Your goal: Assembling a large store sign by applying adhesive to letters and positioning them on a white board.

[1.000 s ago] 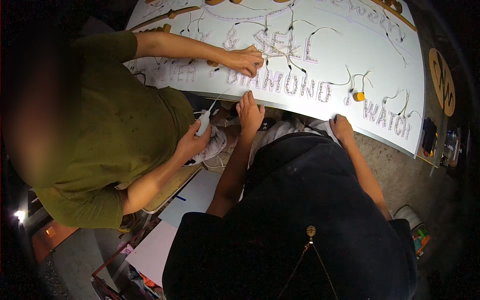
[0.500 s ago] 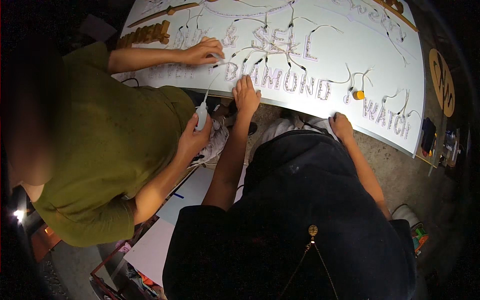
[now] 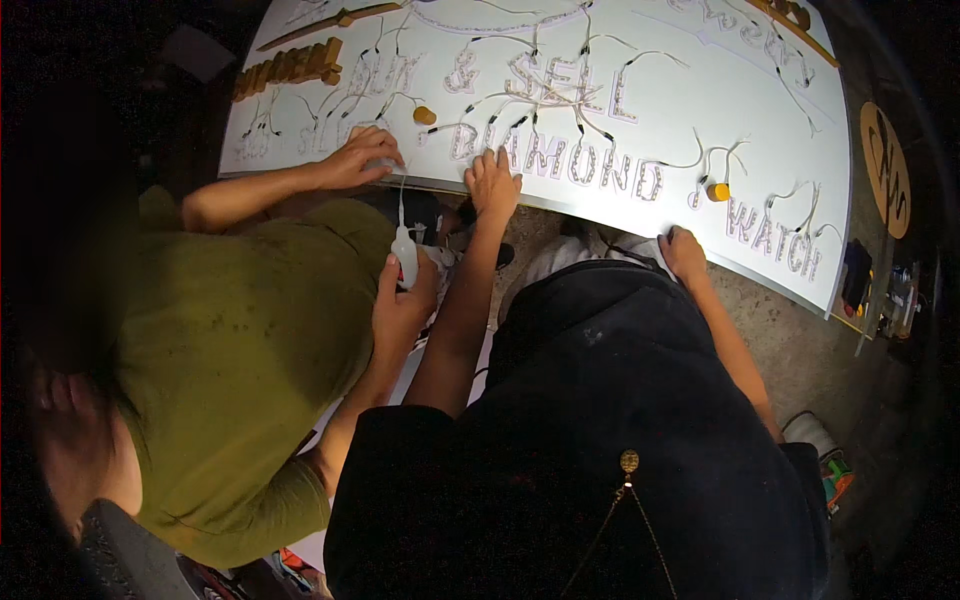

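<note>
My left hand (image 3: 492,185) lies on the near edge of a large white board (image 3: 570,205), fingers stretched forward beside the cut-out letters (image 3: 545,158). These clear letters are lined with small light strips and trail thin wires. Farther right, my right hand (image 3: 682,252) has its fingers curled over the board's near edge. Left of me, a co-worker's right hand (image 3: 405,300) holds a white squeeze bottle (image 3: 404,255) with a long thin nozzle pointing up. The co-worker's left hand (image 3: 358,160) is over the board near the nozzle tip; what it pinches is too small to tell.
Two small yellow round pieces (image 3: 718,192) stand on the board, one by each hand's side. Gold-coloured block lettering (image 3: 290,70) and a wooden strip (image 3: 330,25) lie at the far left. A round wooden plaque (image 3: 885,170) stands beyond the right edge.
The co-worker's left hand has moved left and nearer, uncovering a yellow round piece and more letters. The bottle has dropped slightly toward me, its nozzle more upright. My hands stay put.
</note>
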